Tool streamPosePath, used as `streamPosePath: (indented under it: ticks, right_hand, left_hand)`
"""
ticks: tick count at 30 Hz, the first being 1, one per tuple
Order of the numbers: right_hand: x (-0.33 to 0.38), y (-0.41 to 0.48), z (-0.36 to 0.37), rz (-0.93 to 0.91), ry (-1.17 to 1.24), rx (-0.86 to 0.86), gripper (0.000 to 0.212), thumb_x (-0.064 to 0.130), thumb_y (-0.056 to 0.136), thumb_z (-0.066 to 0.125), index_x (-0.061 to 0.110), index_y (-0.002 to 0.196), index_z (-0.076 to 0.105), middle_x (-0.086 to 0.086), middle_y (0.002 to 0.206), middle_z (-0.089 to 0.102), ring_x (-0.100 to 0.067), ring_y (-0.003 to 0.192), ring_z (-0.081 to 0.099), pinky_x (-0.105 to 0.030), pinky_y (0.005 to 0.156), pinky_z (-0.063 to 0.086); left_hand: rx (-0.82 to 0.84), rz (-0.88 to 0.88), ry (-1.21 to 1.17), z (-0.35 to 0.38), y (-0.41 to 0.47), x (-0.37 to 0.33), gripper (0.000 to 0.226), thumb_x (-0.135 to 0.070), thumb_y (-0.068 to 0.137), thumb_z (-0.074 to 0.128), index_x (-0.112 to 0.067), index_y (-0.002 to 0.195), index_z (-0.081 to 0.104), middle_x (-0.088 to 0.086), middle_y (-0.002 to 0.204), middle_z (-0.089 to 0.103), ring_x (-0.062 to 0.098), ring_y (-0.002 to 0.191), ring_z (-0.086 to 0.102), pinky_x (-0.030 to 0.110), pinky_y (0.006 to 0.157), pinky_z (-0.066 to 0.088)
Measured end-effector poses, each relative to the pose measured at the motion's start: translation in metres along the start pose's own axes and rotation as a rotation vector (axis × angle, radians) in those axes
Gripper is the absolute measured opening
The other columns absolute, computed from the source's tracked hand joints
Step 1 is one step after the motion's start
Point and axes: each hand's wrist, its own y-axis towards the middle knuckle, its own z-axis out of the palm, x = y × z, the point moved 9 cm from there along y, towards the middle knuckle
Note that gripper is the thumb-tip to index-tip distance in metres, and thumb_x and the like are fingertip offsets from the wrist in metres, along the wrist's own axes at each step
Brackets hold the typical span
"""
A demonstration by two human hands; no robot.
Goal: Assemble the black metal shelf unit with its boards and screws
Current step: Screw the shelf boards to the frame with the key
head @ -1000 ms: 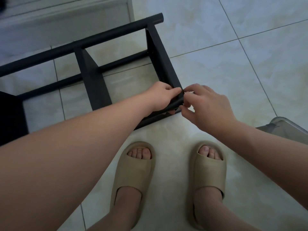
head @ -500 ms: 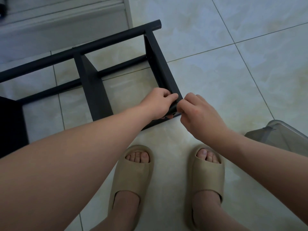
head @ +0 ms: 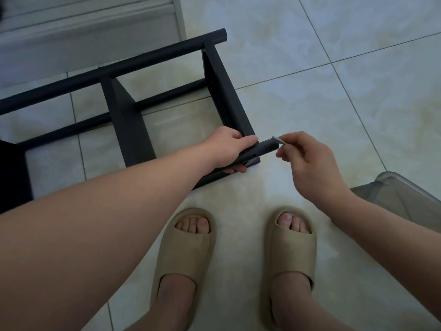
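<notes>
Presently the frame (head: 143, 61) lies on its side on the tiled floor (head: 310, 68), just ahead of your slippers (head: 188, 249). Found joined: two long tubes on the far side, and two flat cross plates (head: 126, 120) running from them towards you.

Your left hand (head: 226, 146) is wrapped round the near tube (head: 262, 149) close to its open end, thumb on top and fingertips showing beneath. It holds the tube against the end of the right-hand plate. Your right hand (head: 310, 163) pinches a small silvery screw (head: 278, 139) between thumb and forefinger. The screw's tip sits at the tube's end, touching it or just short of it; I cannot tell which. The other fingers are loosely curled.

Assessment: the work is part-way. The far side appears made up. The near corner is the joint in hand, and its screw is not yet seated. No boards show on the portion of frame in view. A dark shape (head: 12, 177) at the left edge may be a fitted board or more frame; it cannot be identified. A clear bin (head: 405, 199) stands on the floor to your right, contents not visible.

Outstanding, by judgement: seat and tighten this screw, check the other near joints, fit the boards, stand the unit up.
</notes>
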Motion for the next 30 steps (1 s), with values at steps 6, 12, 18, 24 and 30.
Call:
streamPosePath:
  ticks: [6,12,18,24,30]
  right_hand:
    - [0.005,0.006,0.02,-0.059,-0.092,-0.011,0.015,0.016,0.107,0.042,0.027,0.1,0.051,0.008,0.104,0.048,-0.011,0.084,0.056,-0.026,0.073,0.04]
    - [-0.013,0.012,0.034,0.271,0.357,0.044,0.03,0.011,0.109,0.034,0.021,0.091,0.055,-0.007,0.106,0.062,-0.027,0.091,0.068,-0.026,0.065,0.059]
    - [-0.012,0.023,0.029,0.292,0.326,0.052,0.031,0.008,0.106,0.039,0.015,0.089,0.062,-0.002,0.087,0.064,-0.002,0.064,0.064,-0.024,0.067,0.059]
    - [-0.005,0.027,0.023,0.258,0.265,-0.041,0.03,0.009,0.106,0.041,0.02,0.09,0.064,0.009,0.084,0.065,-0.005,0.069,0.061,-0.041,0.084,0.059]
    - [0.004,0.03,0.023,0.237,0.197,-0.089,0.028,0.01,0.106,0.041,0.022,0.098,0.065,0.008,0.093,0.065,-0.017,0.086,0.06,-0.044,0.092,0.054]
  left_hand:
    - [0.014,0.006,0.01,0.003,0.003,-0.001,0.03,-0.038,0.103,0.053,-0.008,0.099,0.054,0.009,0.084,0.072,0.021,0.066,0.076,0.032,0.056,0.06]
    - [0.042,-0.006,0.031,0.004,0.002,-0.001,0.031,-0.038,0.102,0.054,-0.007,0.103,0.054,0.014,0.095,0.074,0.024,0.074,0.077,0.045,0.065,0.062]
    - [-0.058,0.044,0.192,-0.004,0.006,-0.013,0.043,-0.046,0.098,0.057,-0.004,0.096,0.066,0.005,0.081,0.062,0.021,0.073,0.057,0.032,0.069,0.047]
    - [-0.076,0.04,0.262,-0.011,0.008,-0.023,0.038,-0.048,0.097,0.055,-0.013,0.082,0.055,0.002,0.075,0.051,0.02,0.068,0.047,0.032,0.063,0.036]
    - [-0.061,0.056,0.251,-0.019,0.006,-0.025,0.039,-0.05,0.094,0.062,-0.016,0.074,0.06,-0.002,0.066,0.052,0.015,0.06,0.048,0.028,0.058,0.036]
